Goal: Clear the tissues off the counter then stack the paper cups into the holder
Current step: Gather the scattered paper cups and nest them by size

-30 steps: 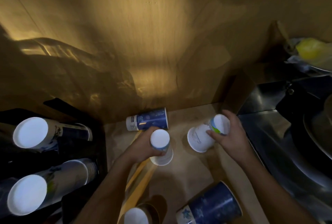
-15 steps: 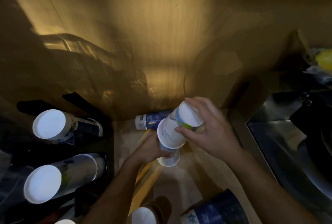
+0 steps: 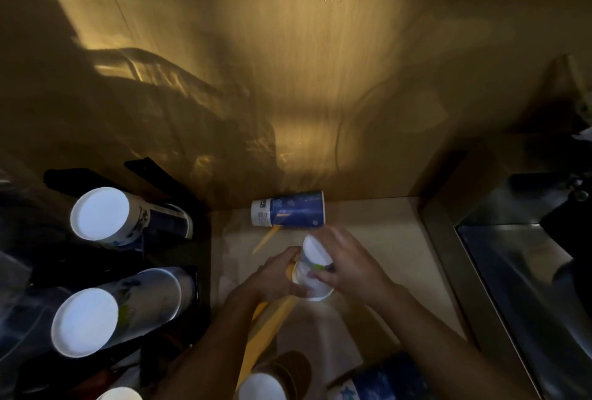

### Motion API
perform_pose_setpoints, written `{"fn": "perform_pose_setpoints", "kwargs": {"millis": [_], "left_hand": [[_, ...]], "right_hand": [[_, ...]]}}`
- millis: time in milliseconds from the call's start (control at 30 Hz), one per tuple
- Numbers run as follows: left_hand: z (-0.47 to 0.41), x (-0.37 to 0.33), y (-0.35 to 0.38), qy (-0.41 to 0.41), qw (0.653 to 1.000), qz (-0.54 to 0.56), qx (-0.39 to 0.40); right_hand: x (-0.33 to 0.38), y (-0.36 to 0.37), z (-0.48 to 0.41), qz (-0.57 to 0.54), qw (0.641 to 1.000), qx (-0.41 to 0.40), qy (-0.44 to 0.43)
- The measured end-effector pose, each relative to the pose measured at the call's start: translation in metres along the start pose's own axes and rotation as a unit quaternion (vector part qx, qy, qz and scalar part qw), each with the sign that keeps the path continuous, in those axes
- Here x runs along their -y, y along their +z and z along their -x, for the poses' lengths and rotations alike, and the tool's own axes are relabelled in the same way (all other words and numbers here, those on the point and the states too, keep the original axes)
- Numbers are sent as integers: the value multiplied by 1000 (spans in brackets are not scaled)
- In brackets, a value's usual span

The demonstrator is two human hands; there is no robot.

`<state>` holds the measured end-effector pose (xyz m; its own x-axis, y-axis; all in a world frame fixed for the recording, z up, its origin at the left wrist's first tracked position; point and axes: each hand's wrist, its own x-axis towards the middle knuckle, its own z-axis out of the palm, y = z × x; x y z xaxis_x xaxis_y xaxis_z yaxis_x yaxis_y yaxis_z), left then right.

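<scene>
Paper cups lie scattered over the pale beige tabletop (image 3: 378,239) and fill the black cup holder (image 3: 198,274) at the left of the frame. Nearest, along the bottom edge, stand a white-bottomed cup in a brown sleeve (image 3: 272,380) and, right of it, a dark blue patterned paper cup (image 3: 384,380) cut off by the frame.

Just above these, in the lower centre, both hands meet on an upside-down white paper cup with a blue and green band (image 3: 312,263). The left hand (image 3: 275,278) curls around its lower side, fingers closed against the wall near the rim. The right hand (image 3: 349,265) wraps it from the other side, with the thumb pressed on the band and the fingers folded over the flat white base. Each grip is closed on this cup; whether another cup sits nested beneath it cannot be told. A yellow strip (image 3: 266,326) runs on the tabletop under the left wrist.

At the left, two stacks of white-bottomed cups lean in the holder, a lower stack (image 3: 96,319) and an upper stack (image 3: 105,213).

Farther back, a blue paper cup with a white label (image 3: 288,209) lies on its side against the brown wooden wall (image 3: 288,63). A steel sink (image 3: 525,271) fills the right edge.
</scene>
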<state>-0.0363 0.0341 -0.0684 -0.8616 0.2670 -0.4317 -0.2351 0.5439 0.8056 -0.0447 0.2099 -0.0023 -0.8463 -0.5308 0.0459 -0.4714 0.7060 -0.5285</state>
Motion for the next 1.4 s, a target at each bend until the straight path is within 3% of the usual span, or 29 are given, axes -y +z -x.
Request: {"fn": "perform_pose_setpoints", "kwargs": {"millis": [300,467,667,767,867,933,1167,1300,1400], "left_hand": [[-1,-1,7,8,1000,-4,-15],[-5,-8,-8,-27,993,-113,-5],[-20,-30,-47,-32,962,-129,-237],[-30,-36,-62,-55,931,-212,-292],[-37,-29,-71,-125,896,-348,-247],[-42,-20,-72,-148,890,-380,-205],[-50,1,-69,-100,900,-379,-191],[-48,-7,-65,-17,950,-254,-178],[-46,-26,-64,-18,979,-121,-162]], "right_hand": [[-10,21,-1,10,1000,1,17],[-13,22,1,11,1000,-8,17],[-13,23,1,15,1000,-2,10],[-11,24,0,23,1000,10,13],[-11,24,-1,21,1000,9,20],[-13,25,1,19,999,5,24],[-18,31,0,9,1000,-15,25],[-19,28,-4,5,999,-17,35],[-20,27,-4,10,999,-17,35]]}}
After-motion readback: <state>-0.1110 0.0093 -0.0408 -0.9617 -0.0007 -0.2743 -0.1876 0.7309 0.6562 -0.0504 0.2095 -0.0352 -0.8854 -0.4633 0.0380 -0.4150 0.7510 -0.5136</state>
